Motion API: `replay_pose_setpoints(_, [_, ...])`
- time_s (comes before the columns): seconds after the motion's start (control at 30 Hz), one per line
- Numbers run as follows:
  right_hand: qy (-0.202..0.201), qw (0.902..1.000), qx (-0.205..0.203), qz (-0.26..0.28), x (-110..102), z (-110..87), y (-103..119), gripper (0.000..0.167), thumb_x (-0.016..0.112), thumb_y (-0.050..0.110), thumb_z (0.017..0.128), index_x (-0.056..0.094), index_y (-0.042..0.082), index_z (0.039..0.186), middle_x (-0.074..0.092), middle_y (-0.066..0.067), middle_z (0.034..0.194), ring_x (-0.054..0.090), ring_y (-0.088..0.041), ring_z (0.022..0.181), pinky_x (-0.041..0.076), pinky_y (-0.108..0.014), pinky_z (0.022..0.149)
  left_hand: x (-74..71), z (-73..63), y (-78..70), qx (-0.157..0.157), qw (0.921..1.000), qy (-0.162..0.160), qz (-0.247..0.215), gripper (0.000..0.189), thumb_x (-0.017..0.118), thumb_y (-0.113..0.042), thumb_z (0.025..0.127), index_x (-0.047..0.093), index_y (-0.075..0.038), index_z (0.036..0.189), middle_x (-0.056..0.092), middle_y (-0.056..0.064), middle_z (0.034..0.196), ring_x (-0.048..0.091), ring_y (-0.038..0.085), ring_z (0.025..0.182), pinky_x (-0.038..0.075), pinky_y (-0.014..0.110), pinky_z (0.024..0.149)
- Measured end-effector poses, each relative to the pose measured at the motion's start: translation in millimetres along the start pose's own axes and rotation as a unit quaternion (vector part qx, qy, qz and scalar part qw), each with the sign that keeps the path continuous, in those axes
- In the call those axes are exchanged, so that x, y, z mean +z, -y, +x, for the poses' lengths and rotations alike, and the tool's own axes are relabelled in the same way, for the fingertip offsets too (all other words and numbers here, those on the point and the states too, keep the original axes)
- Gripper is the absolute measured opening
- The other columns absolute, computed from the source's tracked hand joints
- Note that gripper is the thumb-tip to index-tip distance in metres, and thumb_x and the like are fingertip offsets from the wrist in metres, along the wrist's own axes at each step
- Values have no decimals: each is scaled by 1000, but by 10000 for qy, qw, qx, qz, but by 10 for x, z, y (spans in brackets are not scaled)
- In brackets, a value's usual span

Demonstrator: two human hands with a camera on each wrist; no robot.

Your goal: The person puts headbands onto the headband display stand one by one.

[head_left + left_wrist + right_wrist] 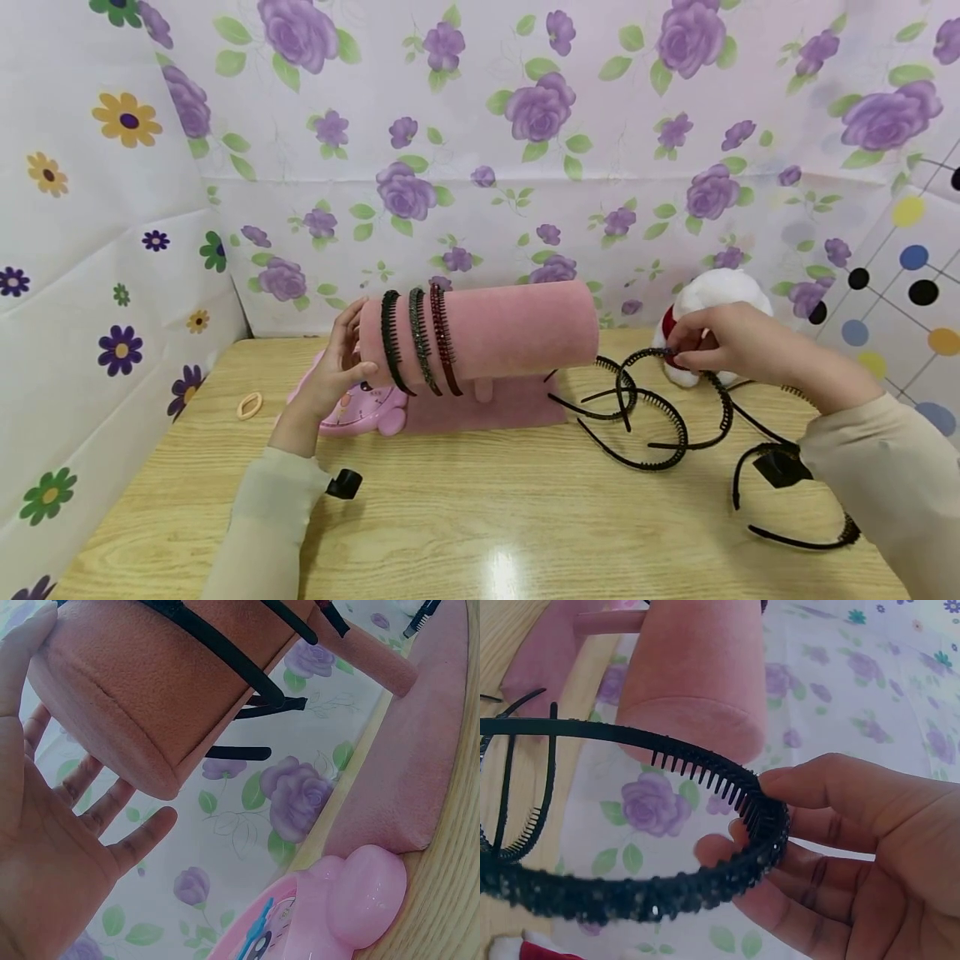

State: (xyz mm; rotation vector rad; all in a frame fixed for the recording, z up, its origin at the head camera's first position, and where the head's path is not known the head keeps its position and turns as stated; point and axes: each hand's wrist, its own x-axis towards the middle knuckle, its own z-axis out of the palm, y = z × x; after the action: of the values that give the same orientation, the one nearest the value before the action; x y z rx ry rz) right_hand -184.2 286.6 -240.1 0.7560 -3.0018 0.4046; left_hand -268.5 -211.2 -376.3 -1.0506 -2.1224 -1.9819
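Observation:
A pink fabric-covered roll (517, 329) stands sideways on a pink base (480, 408), with three headbands around its left part: a black one (391, 342), a grey glittery one (422, 340) and a dark red one (444, 340). At the roll's left end is my left hand (333, 367), its fingers loosely spread against or beside the end (75, 810). On the right, my right hand (712, 337) pinches a black toothed headband (667, 889) with sparkly stones between thumb and fingers. The held headband is raised near the roll's right end.
Several black headbands (660, 462) lie loosely on the wooden table (480, 500) at right. A white plush toy (723, 287) sits behind my right hand. Behind my left hand is a pink clock (392, 418); a small tan ring (250, 406) lies farther left. Floral sheeting (480, 208) hangs behind.

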Motion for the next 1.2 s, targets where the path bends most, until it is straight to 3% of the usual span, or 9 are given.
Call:
replay_pose_setpoints(0.4, [18, 9998, 194, 39, -193, 201, 70, 11, 69, 18, 88, 72, 11, 97, 69, 3, 84, 60, -7, 70, 48, -24, 61, -11, -19, 12, 24, 10000, -3, 59, 85, 65, -33, 91, 9, -25, 154, 24, -8, 153, 32, 10, 132, 37, 20, 100])
replay_pose_setpoints(0.7, [179, 9968, 705, 329, -243, 411, 106, 23, 64, 23, 92, 71, 4, 104, 71, -2, 81, 62, -11, 63, 50, -30, 61, -14, -5, 18, 66, 10000, -25, 65, 84, 65, -31, 91, 10, -25, 154, 25, -8, 152, 33, 11, 131, 37, 20, 99])
replay_pose_setpoints(0.9, [-10, 9937, 961, 583, -237, 534, 139, 25, 62, 24, 93, 70, 3, 105, 71, -4, 80, 63, -16, 62, 52, -33, 64, -13, 13, 17, 115, 9999, 25, -39, 85, 66, -33, 91, 10, -24, 154, 25, -9, 152, 32, 10, 131, 36, 20, 100])
replay_pose_setpoints(1.2, [-558, 9927, 943, 500, -204, 747, 243, 28, 64, 25, 92, 71, 2, 105, 71, -7, 80, 63, -16, 61, 50, -32, 63, -20, 10, 36, 80, 10000, 20, -35, 85, 66, -33, 91, 10, -24, 154, 24, -9, 152, 31, 10, 133, 35, 20, 101])
